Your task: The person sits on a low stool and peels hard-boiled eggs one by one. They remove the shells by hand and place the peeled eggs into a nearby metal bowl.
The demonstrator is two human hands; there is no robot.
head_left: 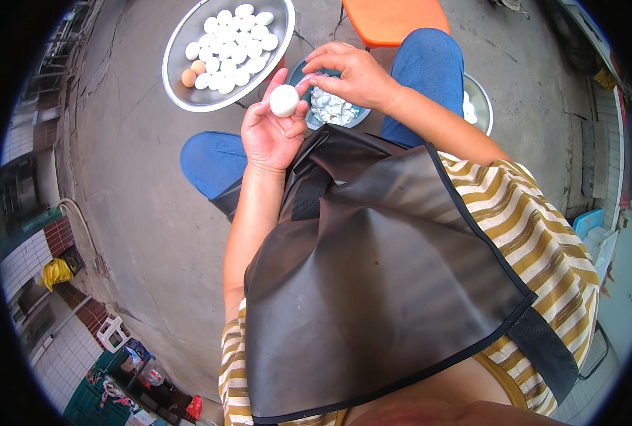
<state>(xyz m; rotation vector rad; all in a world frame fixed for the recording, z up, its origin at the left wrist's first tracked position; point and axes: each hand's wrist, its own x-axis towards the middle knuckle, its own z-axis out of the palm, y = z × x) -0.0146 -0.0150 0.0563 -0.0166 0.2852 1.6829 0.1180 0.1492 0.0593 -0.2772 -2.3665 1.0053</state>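
Note:
My left hand (274, 125) holds a smooth white egg, apparently peeled (284, 100), between its thumb and fingers, palm upward. Close beside it, my right hand (352, 77) reaches in with curled fingers, its thumb near the left fingertips. Whether a bit of shell is pinched there is too small to tell. Below the hands, between my knees, sits a blue basin (359, 118) with a heap of whitish eggshell pieces (333, 107). Up and to the left stands a wide metal bowl (180, 98) of many white eggs (239, 53) and two brown eggs (188, 78).
An orange stool (396, 21) stands ahead. Beyond my right knee, partly hidden, is a metal bowl (487, 109) with white eggs (469, 109). A dark plastic apron (369, 298) covers my lap. A hose (81, 213) and a small white stool (112, 334) lie far left on the concrete (151, 255).

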